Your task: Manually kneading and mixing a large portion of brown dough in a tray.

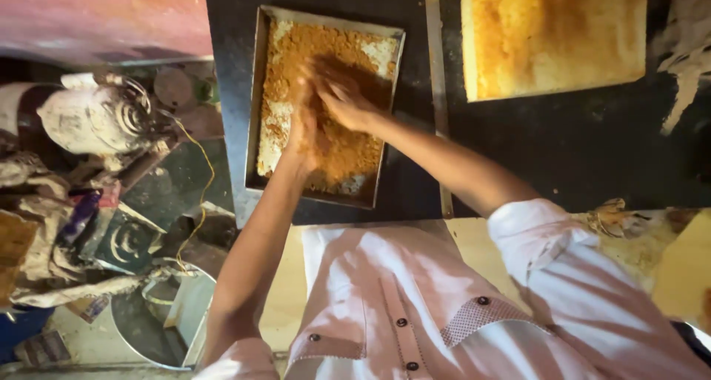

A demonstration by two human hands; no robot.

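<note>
Head view: dark stone counter [563, 165], cluttered floor on the left with a round metal bucket [159, 324]. Rectangular metal tray [259, 113] of brown crumbly mixture [337, 147] sits on the counter. Left hand [305, 128] and right hand [342, 98] press flat into the mixture, fingers spread, gripping nothing. Long metal ruler [438, 91] just right of the tray; pale yellow-stained slab [552, 35] beyond.

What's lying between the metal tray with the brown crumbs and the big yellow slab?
In the head view, a long flat metal strip lies on the dark counter between tray and slab.
</note>
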